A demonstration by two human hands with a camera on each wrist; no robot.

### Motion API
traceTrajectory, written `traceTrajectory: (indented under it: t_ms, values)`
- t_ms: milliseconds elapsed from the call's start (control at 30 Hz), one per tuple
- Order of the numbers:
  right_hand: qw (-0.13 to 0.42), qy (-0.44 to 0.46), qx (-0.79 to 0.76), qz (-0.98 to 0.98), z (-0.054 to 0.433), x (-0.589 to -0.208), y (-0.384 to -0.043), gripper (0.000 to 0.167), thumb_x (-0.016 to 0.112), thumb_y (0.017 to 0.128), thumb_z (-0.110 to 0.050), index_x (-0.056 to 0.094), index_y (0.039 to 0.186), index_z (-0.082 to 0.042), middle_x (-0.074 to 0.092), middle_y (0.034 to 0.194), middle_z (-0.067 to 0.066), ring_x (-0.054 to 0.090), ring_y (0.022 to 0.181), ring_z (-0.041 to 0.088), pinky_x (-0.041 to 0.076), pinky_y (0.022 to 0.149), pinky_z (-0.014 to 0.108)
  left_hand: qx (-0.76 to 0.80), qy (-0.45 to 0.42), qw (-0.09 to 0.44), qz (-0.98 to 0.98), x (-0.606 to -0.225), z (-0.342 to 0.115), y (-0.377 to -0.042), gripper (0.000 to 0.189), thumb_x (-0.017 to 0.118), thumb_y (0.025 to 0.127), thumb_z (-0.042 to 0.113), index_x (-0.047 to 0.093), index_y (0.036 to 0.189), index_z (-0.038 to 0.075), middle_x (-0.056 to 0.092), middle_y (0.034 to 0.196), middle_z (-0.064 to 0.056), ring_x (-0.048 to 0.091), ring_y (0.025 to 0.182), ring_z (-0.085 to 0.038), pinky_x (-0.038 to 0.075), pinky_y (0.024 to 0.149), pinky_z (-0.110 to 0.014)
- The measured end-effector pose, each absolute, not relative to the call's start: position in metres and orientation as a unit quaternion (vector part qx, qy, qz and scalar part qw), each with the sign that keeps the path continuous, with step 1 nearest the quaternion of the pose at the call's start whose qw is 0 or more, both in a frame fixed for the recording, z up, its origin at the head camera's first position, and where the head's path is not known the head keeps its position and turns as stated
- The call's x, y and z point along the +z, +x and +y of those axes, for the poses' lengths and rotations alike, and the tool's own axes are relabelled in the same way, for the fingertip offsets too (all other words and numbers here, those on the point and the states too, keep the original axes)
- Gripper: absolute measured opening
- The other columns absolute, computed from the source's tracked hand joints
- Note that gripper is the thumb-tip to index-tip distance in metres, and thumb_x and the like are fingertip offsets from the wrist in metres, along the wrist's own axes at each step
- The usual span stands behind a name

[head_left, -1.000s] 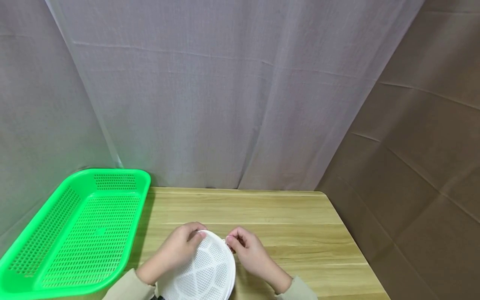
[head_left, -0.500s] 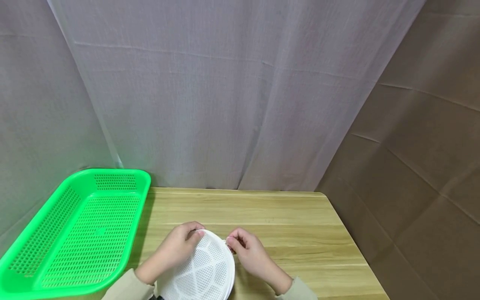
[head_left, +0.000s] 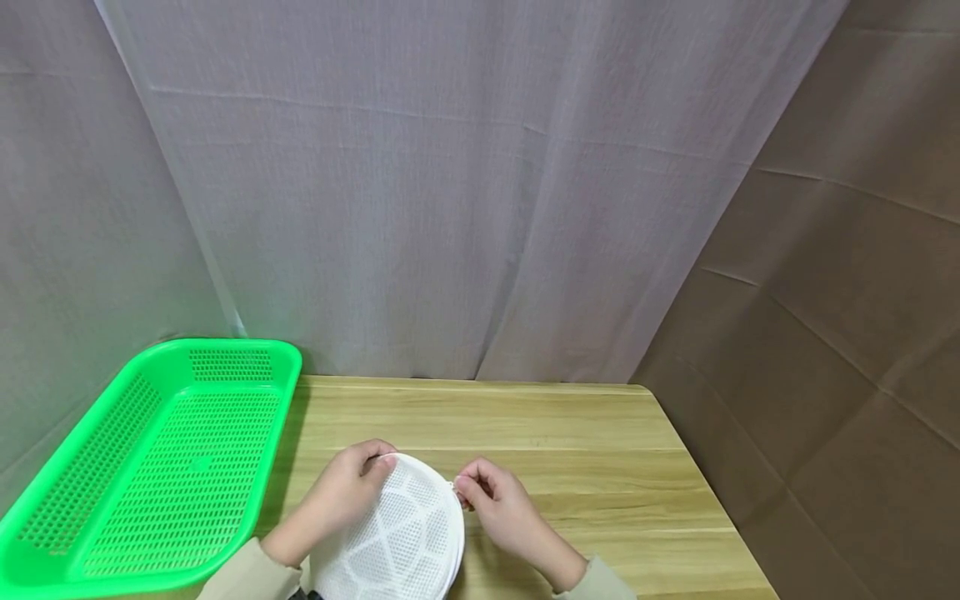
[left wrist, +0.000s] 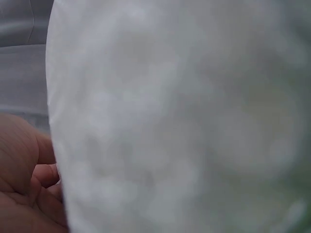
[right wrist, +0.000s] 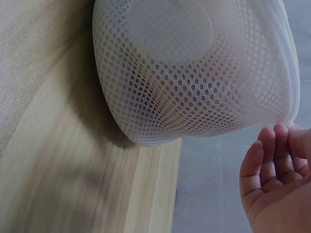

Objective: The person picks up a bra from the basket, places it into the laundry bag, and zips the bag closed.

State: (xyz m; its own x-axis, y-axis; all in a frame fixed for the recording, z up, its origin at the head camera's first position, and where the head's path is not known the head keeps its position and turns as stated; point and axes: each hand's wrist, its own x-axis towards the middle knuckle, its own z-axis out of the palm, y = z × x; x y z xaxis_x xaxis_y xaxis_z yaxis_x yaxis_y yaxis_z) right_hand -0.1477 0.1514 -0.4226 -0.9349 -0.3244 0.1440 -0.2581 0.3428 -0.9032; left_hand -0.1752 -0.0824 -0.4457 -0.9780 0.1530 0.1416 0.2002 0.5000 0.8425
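A white mesh laundry bag (head_left: 405,533) with a round, flat top stands at the front of the table. My left hand (head_left: 347,485) grips the far left of its rim, thumb over the top. At the right of the rim, the thumb and fingertips of my right hand (head_left: 491,504) pinch a small white bit at the zip edge. In the right wrist view the bag (right wrist: 184,87) shows honeycomb mesh sides and a zip seam, with my right hand (right wrist: 279,182) at the seam's end. Blurred white fabric of the bag (left wrist: 146,116) fills most of the left wrist view.
On the left of the wood-patterned table (head_left: 585,450) sits a large green plastic basket (head_left: 281,417) with slotted walls. Grey cloth (head_left: 420,208) hangs behind the table, and brown cloth (head_left: 840,333) along the right side.
My left hand has shifted a little to the left, and the bag's round top has swung slightly left with it. My right hand has stayed almost in place.
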Motion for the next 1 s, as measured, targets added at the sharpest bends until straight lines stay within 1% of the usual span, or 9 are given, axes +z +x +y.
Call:
traceTrajectory:
  t_ms: [133, 233, 333, 367, 433, 567, 733, 900, 1000]
  values:
    - [0.023, -0.173, -0.544, 0.821, 0.151, -0.423, -0.148, 0.009, 0.056, 0.097, -0.004, 0.060, 0.089, -0.001, 0.061, 0.079, 0.011, 0.060, 0.074, 0.022, 0.053, 0.068, 0.031, -0.494, -0.105, 0.022, -0.863, -0.444, -0.080, -0.175, 0.008, 0.062, 0.095, 0.016, 0.069, 0.099, 0.015, 0.066, 0.092, 0.005, 0.059, 0.088, -0.013, 0.047, 0.084, -0.041]
    - [0.023, -0.172, -0.548, 0.818, 0.150, -0.422, -0.149, 0.009, 0.055, 0.097, -0.004, 0.060, 0.090, 0.000, 0.061, 0.079, 0.013, 0.059, 0.074, 0.024, 0.053, 0.067, 0.030, -0.489, -0.128, 0.025, -0.863, -0.443, -0.076, -0.174, 0.012, 0.064, 0.093, 0.018, 0.068, 0.104, 0.012, 0.067, 0.100, 0.002, 0.061, 0.099, -0.019, 0.046, 0.091, -0.046]
    - [0.027, -0.171, -0.553, 0.815, 0.149, -0.421, -0.149, 0.009, 0.055, 0.097, -0.004, 0.060, 0.090, 0.000, 0.060, 0.079, 0.011, 0.059, 0.074, 0.022, 0.053, 0.068, 0.030, -0.469, -0.155, 0.034, -0.869, -0.442, -0.070, -0.172, 0.018, 0.064, 0.094, 0.018, 0.067, 0.109, 0.010, 0.066, 0.110, -0.003, 0.059, 0.110, -0.026, 0.043, 0.096, -0.048]
    - [0.029, -0.171, -0.554, 0.814, 0.149, -0.421, -0.149, 0.010, 0.055, 0.097, -0.005, 0.060, 0.091, 0.000, 0.060, 0.079, 0.010, 0.059, 0.074, 0.021, 0.053, 0.068, 0.030, -0.463, -0.165, 0.039, -0.870, -0.442, -0.069, -0.172, 0.018, 0.063, 0.094, 0.017, 0.067, 0.110, 0.009, 0.065, 0.111, -0.004, 0.058, 0.111, -0.027, 0.043, 0.096, -0.048]
    - [0.032, -0.172, -0.556, 0.812, 0.148, -0.421, -0.149, 0.010, 0.055, 0.097, -0.005, 0.060, 0.091, 0.001, 0.059, 0.079, 0.008, 0.058, 0.075, 0.019, 0.053, 0.068, 0.029, -0.450, -0.177, 0.049, -0.874, -0.442, -0.066, -0.171, 0.016, 0.061, 0.095, 0.013, 0.067, 0.109, 0.009, 0.065, 0.111, -0.005, 0.059, 0.110, -0.026, 0.044, 0.096, -0.047]
    - [0.035, -0.175, -0.558, 0.810, 0.148, -0.421, -0.149, 0.010, 0.055, 0.098, -0.006, 0.060, 0.091, 0.001, 0.059, 0.079, 0.007, 0.058, 0.075, 0.017, 0.054, 0.070, 0.031, -0.434, -0.189, 0.065, -0.878, -0.441, -0.063, -0.171, 0.011, 0.060, 0.095, 0.009, 0.067, 0.103, 0.010, 0.065, 0.103, -0.002, 0.061, 0.102, -0.022, 0.047, 0.091, -0.045]
    - [0.032, -0.179, -0.558, 0.810, 0.148, -0.421, -0.149, 0.010, 0.055, 0.097, -0.005, 0.059, 0.091, 0.000, 0.059, 0.079, 0.007, 0.059, 0.075, 0.021, 0.054, 0.069, 0.033, -0.433, -0.175, 0.064, -0.882, -0.442, -0.064, -0.172, 0.009, 0.059, 0.095, 0.009, 0.067, 0.099, 0.012, 0.065, 0.099, 0.001, 0.061, 0.096, -0.018, 0.049, 0.087, -0.043]
    - [0.031, -0.183, -0.556, 0.810, 0.148, -0.423, -0.150, 0.009, 0.055, 0.097, -0.004, 0.060, 0.090, 0.000, 0.061, 0.079, 0.009, 0.059, 0.075, 0.022, 0.054, 0.069, 0.032, -0.443, -0.157, 0.059, -0.881, -0.443, -0.066, -0.173, 0.008, 0.060, 0.095, 0.010, 0.067, 0.096, 0.014, 0.065, 0.097, 0.002, 0.060, 0.093, -0.015, 0.049, 0.084, -0.042]
    - [0.032, -0.184, -0.556, 0.810, 0.148, -0.423, -0.150, 0.009, 0.055, 0.097, -0.004, 0.060, 0.090, 0.000, 0.061, 0.080, 0.009, 0.060, 0.075, 0.024, 0.053, 0.068, 0.031, -0.443, -0.155, 0.057, -0.881, -0.444, -0.067, -0.174, 0.008, 0.060, 0.095, 0.010, 0.067, 0.095, 0.014, 0.064, 0.094, 0.003, 0.059, 0.088, -0.012, 0.049, 0.081, -0.040]
